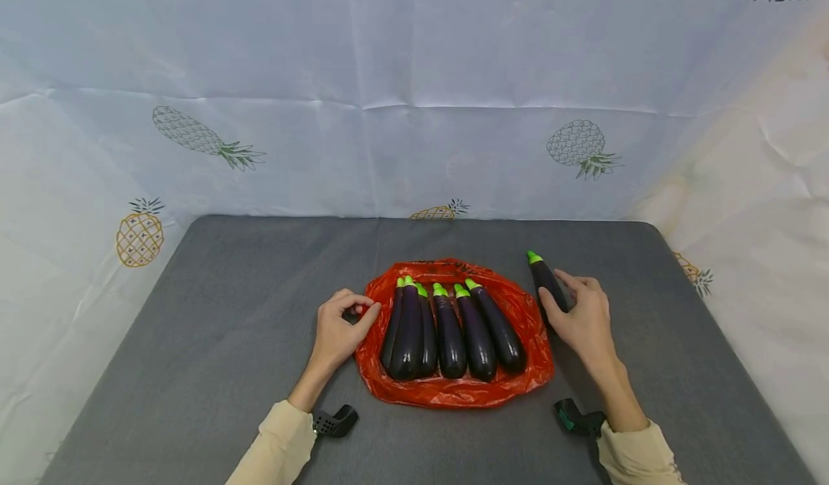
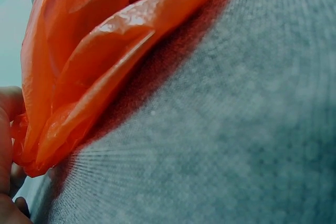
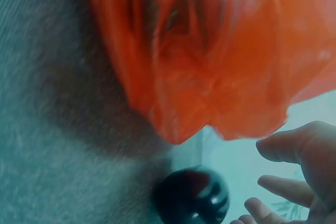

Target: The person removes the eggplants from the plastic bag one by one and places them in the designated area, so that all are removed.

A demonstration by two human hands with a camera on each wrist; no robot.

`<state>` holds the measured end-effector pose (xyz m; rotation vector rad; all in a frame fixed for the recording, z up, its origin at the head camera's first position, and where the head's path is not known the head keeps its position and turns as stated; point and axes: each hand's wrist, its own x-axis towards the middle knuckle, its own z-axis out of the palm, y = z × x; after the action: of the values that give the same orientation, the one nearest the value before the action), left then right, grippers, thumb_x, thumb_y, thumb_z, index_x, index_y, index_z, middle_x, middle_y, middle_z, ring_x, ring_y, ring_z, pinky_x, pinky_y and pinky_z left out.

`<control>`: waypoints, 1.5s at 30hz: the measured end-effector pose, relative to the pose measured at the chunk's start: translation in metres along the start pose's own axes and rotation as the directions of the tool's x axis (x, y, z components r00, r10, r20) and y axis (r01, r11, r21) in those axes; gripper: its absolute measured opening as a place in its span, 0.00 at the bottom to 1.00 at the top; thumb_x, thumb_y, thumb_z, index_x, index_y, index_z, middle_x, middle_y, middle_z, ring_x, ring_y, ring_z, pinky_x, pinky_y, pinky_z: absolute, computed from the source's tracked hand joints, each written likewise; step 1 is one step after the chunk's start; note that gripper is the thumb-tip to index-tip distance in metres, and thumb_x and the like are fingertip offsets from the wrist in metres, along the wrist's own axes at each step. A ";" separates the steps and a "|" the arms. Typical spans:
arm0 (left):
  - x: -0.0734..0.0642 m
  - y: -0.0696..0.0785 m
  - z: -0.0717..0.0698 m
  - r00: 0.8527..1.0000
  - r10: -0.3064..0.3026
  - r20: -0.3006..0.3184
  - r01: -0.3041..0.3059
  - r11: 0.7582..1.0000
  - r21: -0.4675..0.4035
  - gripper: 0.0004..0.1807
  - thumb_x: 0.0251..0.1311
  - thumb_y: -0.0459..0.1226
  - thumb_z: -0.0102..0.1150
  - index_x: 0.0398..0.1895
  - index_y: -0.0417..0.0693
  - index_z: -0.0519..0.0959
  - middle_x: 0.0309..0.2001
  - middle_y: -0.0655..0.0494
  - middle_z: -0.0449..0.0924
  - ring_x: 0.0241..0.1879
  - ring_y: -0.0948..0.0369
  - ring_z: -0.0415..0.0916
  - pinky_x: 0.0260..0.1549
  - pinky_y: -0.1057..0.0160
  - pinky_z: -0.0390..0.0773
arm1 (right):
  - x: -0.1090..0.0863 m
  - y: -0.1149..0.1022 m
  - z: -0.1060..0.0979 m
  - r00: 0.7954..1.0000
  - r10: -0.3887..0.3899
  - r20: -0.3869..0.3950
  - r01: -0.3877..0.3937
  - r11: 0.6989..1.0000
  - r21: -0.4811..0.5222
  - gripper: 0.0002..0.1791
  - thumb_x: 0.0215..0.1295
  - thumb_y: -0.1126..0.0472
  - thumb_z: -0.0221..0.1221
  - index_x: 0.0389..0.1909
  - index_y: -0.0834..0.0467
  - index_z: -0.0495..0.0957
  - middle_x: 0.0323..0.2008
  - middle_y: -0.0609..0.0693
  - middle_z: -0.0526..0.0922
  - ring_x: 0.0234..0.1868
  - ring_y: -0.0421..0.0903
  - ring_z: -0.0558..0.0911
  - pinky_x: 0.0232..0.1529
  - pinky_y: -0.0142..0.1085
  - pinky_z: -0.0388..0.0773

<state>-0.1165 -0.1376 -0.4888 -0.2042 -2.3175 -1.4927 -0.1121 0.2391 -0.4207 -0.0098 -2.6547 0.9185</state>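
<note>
A red plastic bag lies spread on the table, its rim rolled out around several dark purple eggplants with bright green caps. At the bag's left side my left hand pinches its edge, and the plastic gathers at the fingers in the left wrist view. One more eggplant lies on the table just right of the bag. My right hand is beside it, thumb and fingers spread around its near end. In the right wrist view the fingers stand apart from that eggplant's rounded end.
The grey cloth-covered table runs back to a white curtain printed with pineapples. Black wrist straps sit on both wrists below light yellow sleeves.
</note>
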 end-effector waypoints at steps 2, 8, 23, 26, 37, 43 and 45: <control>0.000 0.000 0.000 1.000 0.003 0.005 -0.003 1.000 -0.011 0.05 0.56 0.34 0.74 0.27 0.52 0.86 0.24 0.55 0.75 0.28 0.63 0.70 0.33 0.71 0.69 | -0.001 -0.003 0.000 1.000 -0.007 -0.013 0.007 1.000 0.012 0.24 0.65 0.62 0.65 0.60 0.70 0.79 0.50 0.73 0.78 0.44 0.64 0.77 0.43 0.54 0.70; 0.001 0.000 0.000 1.000 -0.003 0.005 0.003 1.000 -0.015 0.05 0.55 0.34 0.74 0.26 0.52 0.86 0.24 0.57 0.74 0.27 0.63 0.70 0.32 0.71 0.69 | -0.004 -0.016 0.001 0.998 -0.042 -0.045 0.044 0.998 0.052 0.22 0.65 0.62 0.66 0.58 0.67 0.81 0.49 0.70 0.80 0.41 0.63 0.81 0.39 0.47 0.80; -0.001 -0.001 0.000 1.000 -0.010 0.007 0.010 1.000 -0.009 0.05 0.56 0.34 0.74 0.27 0.51 0.86 0.24 0.55 0.75 0.28 0.62 0.70 0.32 0.71 0.70 | -0.016 -0.048 0.014 0.995 -0.076 -0.061 0.087 0.977 0.193 0.21 0.62 0.62 0.70 0.57 0.61 0.83 0.45 0.62 0.83 0.37 0.53 0.81 0.38 0.21 0.74; -0.001 -0.001 0.001 1.000 -0.003 -0.006 0.003 1.000 -0.008 0.05 0.55 0.33 0.75 0.27 0.50 0.86 0.24 0.53 0.76 0.27 0.59 0.71 0.32 0.69 0.70 | -0.018 -0.057 0.017 0.995 -0.094 -0.039 0.100 0.972 0.211 0.22 0.62 0.62 0.70 0.58 0.60 0.83 0.45 0.61 0.83 0.35 0.52 0.81 0.37 0.26 0.76; 0.000 0.031 -0.003 0.999 0.006 -0.032 -0.006 1.000 0.001 0.05 0.52 0.25 0.73 0.25 0.37 0.85 0.23 0.39 0.75 0.27 0.45 0.71 0.30 0.61 0.71 | -0.025 -0.079 0.032 0.991 -0.108 0.073 0.082 0.952 0.295 0.26 0.63 0.61 0.70 0.61 0.62 0.80 0.49 0.62 0.82 0.37 0.53 0.82 0.37 0.31 0.81; 0.000 0.043 -0.007 1.000 0.021 -0.023 -0.021 1.000 -0.009 0.04 0.53 0.25 0.72 0.26 0.38 0.85 0.23 0.41 0.74 0.27 0.46 0.71 0.30 0.63 0.71 | -0.028 -0.090 0.042 0.986 -0.132 0.104 0.090 0.936 0.339 0.27 0.62 0.61 0.71 0.62 0.62 0.80 0.48 0.63 0.82 0.39 0.53 0.82 0.37 0.33 0.83; 0.000 0.043 -0.007 1.000 0.017 -0.021 -0.017 1.000 -0.009 0.04 0.53 0.25 0.72 0.26 0.38 0.85 0.23 0.41 0.74 0.27 0.46 0.71 0.30 0.63 0.71 | -0.029 -0.094 0.044 0.984 -0.137 0.110 0.090 0.932 0.352 0.27 0.62 0.60 0.70 0.62 0.61 0.80 0.48 0.63 0.82 0.39 0.53 0.82 0.37 0.33 0.83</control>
<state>-0.1016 -0.1254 -0.4500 -0.2093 -2.2869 -1.4901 -0.0892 0.1350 -0.4059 0.2953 -2.5386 1.3750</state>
